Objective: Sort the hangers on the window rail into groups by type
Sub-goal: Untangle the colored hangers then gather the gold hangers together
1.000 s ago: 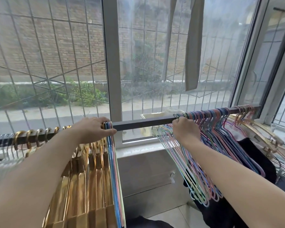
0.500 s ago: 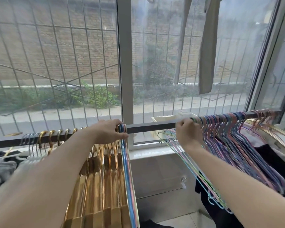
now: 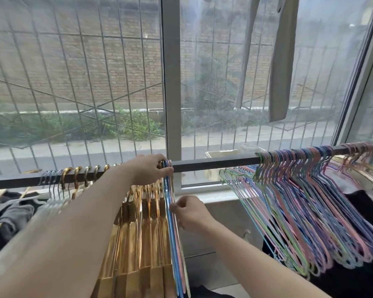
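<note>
Head view: left hand grips hooks on the rail above gold hangers; right hand, at five o'clock, pinches blue hangers. Pastel hangers hang toward three o'clock.

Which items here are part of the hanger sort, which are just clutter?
Job: rail; gold hangers; few coloured wire hangers beside them, held by left hand at the hooks and right hand lower down; big coloured wire bunch.
Clutter: grey cloth hanging at the window; dark clothes.
</note>
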Motion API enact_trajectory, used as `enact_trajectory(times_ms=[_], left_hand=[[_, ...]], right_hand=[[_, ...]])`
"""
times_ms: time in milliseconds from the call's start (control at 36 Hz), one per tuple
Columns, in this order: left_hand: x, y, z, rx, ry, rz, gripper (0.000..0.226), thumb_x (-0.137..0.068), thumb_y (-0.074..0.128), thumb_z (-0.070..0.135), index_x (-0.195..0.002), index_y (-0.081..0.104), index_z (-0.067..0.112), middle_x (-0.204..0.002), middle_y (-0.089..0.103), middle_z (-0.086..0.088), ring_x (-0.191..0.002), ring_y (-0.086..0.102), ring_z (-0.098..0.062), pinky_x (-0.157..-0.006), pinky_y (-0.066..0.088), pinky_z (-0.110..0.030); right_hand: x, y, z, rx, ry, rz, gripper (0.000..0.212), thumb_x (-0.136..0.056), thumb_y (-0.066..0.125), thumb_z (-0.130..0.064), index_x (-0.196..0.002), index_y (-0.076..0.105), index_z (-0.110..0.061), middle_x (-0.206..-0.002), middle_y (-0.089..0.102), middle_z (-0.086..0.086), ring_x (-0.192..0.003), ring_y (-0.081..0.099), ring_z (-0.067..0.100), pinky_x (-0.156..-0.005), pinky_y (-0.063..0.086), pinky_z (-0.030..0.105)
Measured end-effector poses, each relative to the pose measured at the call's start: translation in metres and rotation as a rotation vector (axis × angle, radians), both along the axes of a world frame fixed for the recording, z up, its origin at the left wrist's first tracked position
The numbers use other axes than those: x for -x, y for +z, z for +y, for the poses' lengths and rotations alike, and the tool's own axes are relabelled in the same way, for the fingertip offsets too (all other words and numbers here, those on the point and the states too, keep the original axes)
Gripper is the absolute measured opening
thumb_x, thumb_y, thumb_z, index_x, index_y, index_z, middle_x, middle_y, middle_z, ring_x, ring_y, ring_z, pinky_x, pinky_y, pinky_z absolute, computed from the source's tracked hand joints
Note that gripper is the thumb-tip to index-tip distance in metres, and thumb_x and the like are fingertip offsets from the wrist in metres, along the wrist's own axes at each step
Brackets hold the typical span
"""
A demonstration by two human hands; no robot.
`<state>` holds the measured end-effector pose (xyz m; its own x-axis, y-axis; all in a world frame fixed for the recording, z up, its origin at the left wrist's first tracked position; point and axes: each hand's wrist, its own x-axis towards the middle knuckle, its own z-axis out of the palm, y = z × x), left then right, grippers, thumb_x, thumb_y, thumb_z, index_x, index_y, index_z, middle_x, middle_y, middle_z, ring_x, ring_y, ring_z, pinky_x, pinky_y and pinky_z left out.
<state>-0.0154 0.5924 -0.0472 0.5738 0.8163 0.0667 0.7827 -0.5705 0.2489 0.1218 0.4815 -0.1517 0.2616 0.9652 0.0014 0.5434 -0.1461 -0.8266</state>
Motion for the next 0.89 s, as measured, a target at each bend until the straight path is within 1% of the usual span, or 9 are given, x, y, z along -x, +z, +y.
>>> enact_trajectory(times_ms=[56,167,306,389,472,556,639,750,889], left_hand=[[0.000,0.000,0.001,0.007,-0.005,-0.008,0.056,-0.097,0.047,0.068,-0.141,0.050,0.033,-0.121,0.065,-0.002,-0.105,0.060,-0.021,-0.089,0.048,-0.038],[0.001,0.000,0.001,0.010,-0.004,-0.017,0.055,-0.098,0.046,0.067,-0.141,0.050,0.033,-0.125,0.065,-0.003,-0.108,0.060,-0.021,-0.087,0.046,-0.037],[-0.003,0.001,-0.001,0.019,-0.010,-0.014,0.050,-0.101,0.045,0.063,-0.141,0.050,0.034,-0.121,0.065,-0.002,-0.100,0.061,-0.016,-0.084,0.049,-0.036],[-0.003,0.001,0.000,0.022,0.000,-0.020,0.049,-0.101,0.045,0.064,-0.140,0.050,0.035,-0.117,0.065,-0.002,-0.097,0.063,-0.016,-0.086,0.054,-0.038],[-0.003,0.001,-0.001,0.010,0.004,-0.018,0.050,-0.101,0.045,0.063,-0.142,0.050,0.034,-0.122,0.064,-0.003,-0.104,0.061,-0.019,-0.091,0.051,-0.040],[-0.004,0.002,-0.005,-0.007,-0.001,-0.024,0.053,-0.103,0.045,0.060,-0.148,0.045,0.034,-0.138,0.060,-0.005,-0.118,0.056,-0.024,-0.101,0.047,-0.042],[-0.004,0.003,-0.009,-0.006,-0.002,-0.021,0.054,-0.104,0.044,0.058,-0.152,0.041,0.035,-0.144,0.057,-0.007,-0.126,0.053,-0.027,-0.105,0.044,-0.043],[-0.003,0.002,-0.010,0.006,0.003,-0.020,0.053,-0.103,0.045,0.059,-0.152,0.041,0.037,-0.143,0.057,-0.007,-0.123,0.053,-0.027,-0.105,0.045,-0.045],[-0.002,0.001,-0.007,-0.011,-0.009,-0.007,0.054,-0.103,0.044,0.061,-0.152,0.040,0.038,-0.147,0.055,-0.006,-0.121,0.053,-0.024,-0.102,0.046,-0.042]], right_hand=[[-0.003,0.002,-0.004,-0.001,0.000,0.029,0.029,-0.103,0.058,-0.034,-0.081,0.062,-0.016,-0.065,0.061,0.001,-0.049,0.055,0.009,-0.047,0.043,0.019],[-0.008,0.005,-0.010,-0.004,-0.030,0.095,0.023,-0.103,0.058,-0.029,-0.091,0.062,-0.010,-0.070,0.062,0.003,-0.046,0.056,0.008,-0.045,0.043,0.019],[-0.024,0.001,-0.033,-0.031,-0.044,0.223,0.009,-0.103,0.055,-0.016,-0.101,0.060,-0.009,-0.070,0.056,0.004,-0.033,0.047,0.005,-0.041,0.039,0.021],[-0.027,0.002,-0.050,-0.049,-0.045,0.242,0.024,-0.101,0.054,-0.014,-0.125,0.057,-0.012,-0.080,0.059,0.002,-0.037,0.048,0.008,-0.043,0.041,0.023],[-0.031,0.005,-0.066,-0.074,-0.030,0.371,0.048,-0.097,0.054,-0.004,-0.140,0.049,-0.024,-0.085,0.058,0.010,-0.045,0.050,0.009,-0.050,0.045,0.026],[-0.034,0.016,-0.081,-0.070,-0.013,0.561,0.052,-0.095,0.052,0.008,-0.135,0.055,-0.026,-0.102,0.064,0.014,-0.052,0.053,0.012,-0.057,0.052,0.028],[-0.041,0.031,-0.087,-0.054,0.005,0.725,0.048,-0.093,0.049,0.015,-0.125,0.061,-0.019,-0.112,0.072,0.016,-0.051,0.051,0.011,-0.052,0.050,0.026],[-0.057,0.051,-0.081,-0.095,0.003,0.858,0.039,-0.094,0.048,0.011,-0.122,0.062,-0.012,-0.110,0.076,0.013,-0.047,0.048,0.010,-0.048,0.048,0.026],[-0.090,0.061,-0.065,-0.152,-0.074,0.902,0.034,-0.091,0.048,0.006,-0.121,0.059,-0.005,-0.119,0.068,0.020,-0.045,0.044,0.010,-0.045,0.046,0.025]])
